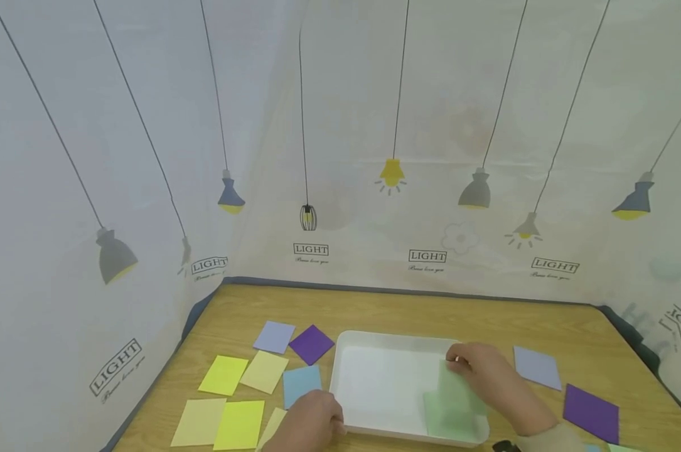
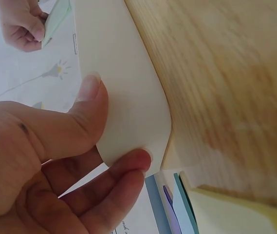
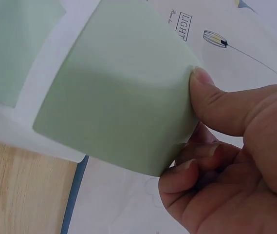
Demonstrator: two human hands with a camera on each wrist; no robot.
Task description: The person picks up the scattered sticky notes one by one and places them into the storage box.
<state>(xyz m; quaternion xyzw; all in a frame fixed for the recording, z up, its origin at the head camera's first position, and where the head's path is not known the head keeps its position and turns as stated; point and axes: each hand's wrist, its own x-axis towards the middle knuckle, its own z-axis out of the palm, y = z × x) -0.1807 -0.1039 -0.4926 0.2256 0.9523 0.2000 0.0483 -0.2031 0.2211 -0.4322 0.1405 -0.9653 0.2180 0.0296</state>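
Observation:
A white rectangular tray point(image 1: 380, 376) lies on the wooden table. My left hand point(image 1: 312, 420) grips its near left corner; in the left wrist view, the thumb presses the tray's wall point(image 2: 128, 92) and the other fingers bend round the corner. Over the tray's right side, my right hand point(image 1: 489, 376) pinches a pale green square of paper point(image 3: 114, 107) by one edge, thumb on one face and fingers behind. The held paper is tilted, raised off the tray floor. Beneath it another pale green paper square point(image 3: 16, 48) lies in the tray's near right part.
Left of the tray lie several paper squares: bright yellow point(image 1: 238, 425), cream point(image 1: 199, 422), blue point(image 1: 302, 386), purple point(image 1: 312, 344) and lavender point(image 1: 274, 337). To the right are a lavender square point(image 1: 536, 367) and a purple square point(image 1: 591, 413). A lamp-printed sheet point(image 1: 346, 125) surrounds the table.

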